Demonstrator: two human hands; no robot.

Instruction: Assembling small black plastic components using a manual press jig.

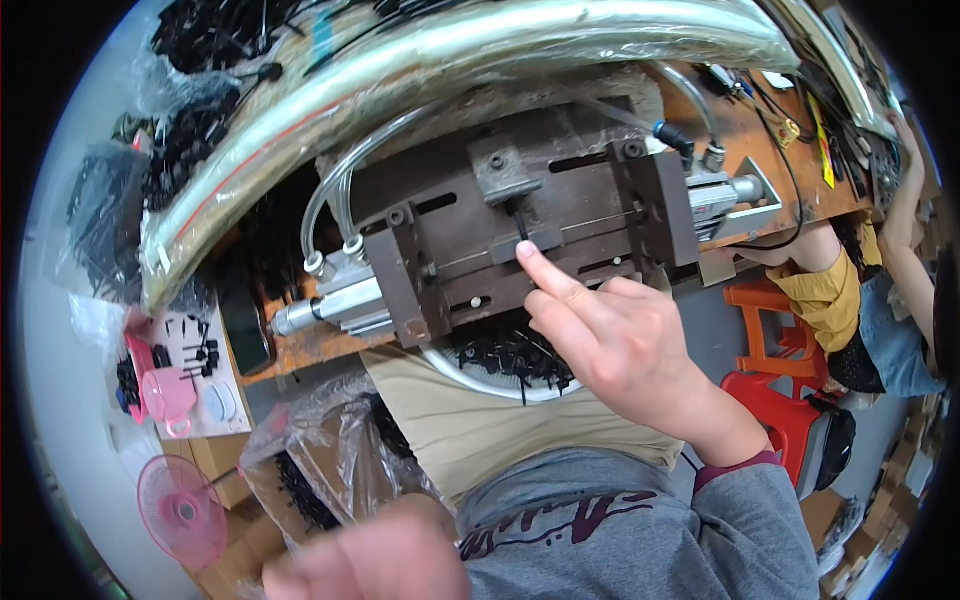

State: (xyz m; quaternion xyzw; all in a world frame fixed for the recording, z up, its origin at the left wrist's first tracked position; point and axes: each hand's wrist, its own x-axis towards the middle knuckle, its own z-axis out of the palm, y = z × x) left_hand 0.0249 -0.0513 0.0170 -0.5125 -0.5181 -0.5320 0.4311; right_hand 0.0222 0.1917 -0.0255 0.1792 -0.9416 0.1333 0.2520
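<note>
My right hand reaches over a dark metal fixture. Its index finger is stretched out, and the tip touches a short, thin black piece at the fixture's middle. That piece stands out below a small grey metal block. The other fingers of this hand are loosely bent, and I see nothing held in them. My left hand is low in front of my body, smeared by motion, so its fingers cannot be made out. On my lap, a round white-rimmed basket holds many small black parts.
Silver air cylinders with clear hoses flank the fixture. A long plastic-wrapped bundle arches behind it. Bags of black parts lie at left, above a pink fan. At right are red stools and another person's arm.
</note>
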